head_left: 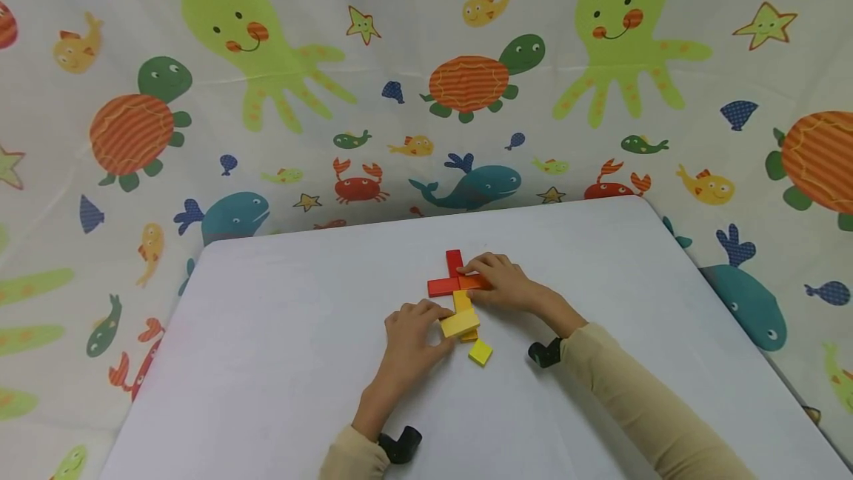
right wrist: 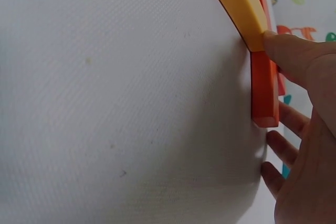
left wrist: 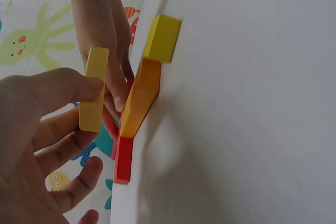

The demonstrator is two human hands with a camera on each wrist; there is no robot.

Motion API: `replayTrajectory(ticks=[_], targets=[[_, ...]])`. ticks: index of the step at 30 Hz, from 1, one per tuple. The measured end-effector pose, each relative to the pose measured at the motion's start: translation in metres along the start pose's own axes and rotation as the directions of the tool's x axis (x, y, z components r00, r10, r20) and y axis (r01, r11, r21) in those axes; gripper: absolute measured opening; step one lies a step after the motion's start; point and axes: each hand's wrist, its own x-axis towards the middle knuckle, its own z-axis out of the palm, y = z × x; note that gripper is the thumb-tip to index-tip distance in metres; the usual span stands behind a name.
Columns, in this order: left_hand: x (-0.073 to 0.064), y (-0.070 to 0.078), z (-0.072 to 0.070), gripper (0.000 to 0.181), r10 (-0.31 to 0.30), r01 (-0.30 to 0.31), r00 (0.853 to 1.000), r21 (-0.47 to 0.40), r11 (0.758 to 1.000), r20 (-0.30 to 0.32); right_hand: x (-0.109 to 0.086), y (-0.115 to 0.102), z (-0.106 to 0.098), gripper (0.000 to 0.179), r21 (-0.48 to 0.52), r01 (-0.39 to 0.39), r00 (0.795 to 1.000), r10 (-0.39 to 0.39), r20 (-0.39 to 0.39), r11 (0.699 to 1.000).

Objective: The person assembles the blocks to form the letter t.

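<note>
My left hand (head_left: pixel 409 339) pinches a pale yellow block (head_left: pixel 460 323) between thumb and fingertips. In the left wrist view this block (left wrist: pixel 94 90) is held up off the table. Below it in the head view lies an amber block (head_left: pixel 462 300), partly covered. At the amber block's far end, the thumb of my right hand (head_left: pixel 512 284) touches it, with the other fingers loosely spread past an orange block (head_left: pixel 472 282). Two red blocks, one pointing away (head_left: pixel 454 262) and one to the left (head_left: pixel 443 287), meet the orange one.
A small bright yellow block (head_left: pixel 480 352) lies turned at an angle near the amber block's near end. All the blocks are on a white table (head_left: pixel 286 361). Behind it hangs a cloth (head_left: pixel 400 43) printed with sea animals. Each wrist carries a black device (head_left: pixel 545 353).
</note>
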Motion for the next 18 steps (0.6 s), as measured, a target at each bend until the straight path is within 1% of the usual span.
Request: replayTrajectory(ticks=[5,12,18], targets=[[0.003,0.01,0.008,0.037,0.046,-0.046,0.999,-0.001,0.999,0.023,0.0,0.0,0.0,0.056,0.002,-0.006,1.0,0.006,0.005,1.0],[0.007,0.024,0.022,0.033,0.082,-0.084,0.995,0.042,0.996,0.057,0.0,0.0,0.001,0.055,-0.011,0.001,1.0,-0.001,0.001,1.0],[0.008,0.033,0.031,0.03,0.121,-0.124,0.991,0.039,0.992,0.06,-0.002,-0.001,-0.001,0.054,-0.009,0.01,1.0,-0.01,-0.001,1.0]])
